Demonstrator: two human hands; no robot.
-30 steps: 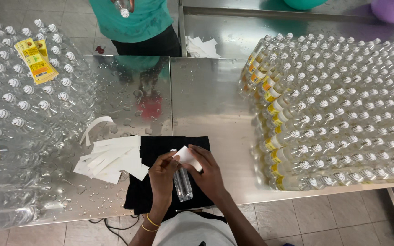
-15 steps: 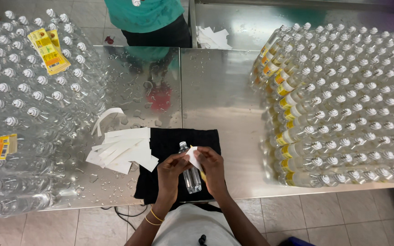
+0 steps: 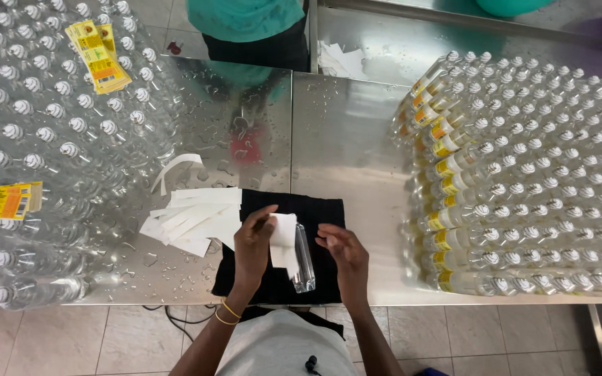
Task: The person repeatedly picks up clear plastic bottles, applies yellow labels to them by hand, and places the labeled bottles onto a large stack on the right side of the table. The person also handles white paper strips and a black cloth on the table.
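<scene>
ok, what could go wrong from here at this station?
Water drops on the steel table could wet the white strip in the left hand, so it might stick badly to the clear bottle. The loose white strips sit by those drops too. The right hand is off the bottle, so it could roll.

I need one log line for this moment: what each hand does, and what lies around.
left hand: holds white strip | right hand: open beside clear bottle | bottle: lying on black cloth | table: wet
</scene>
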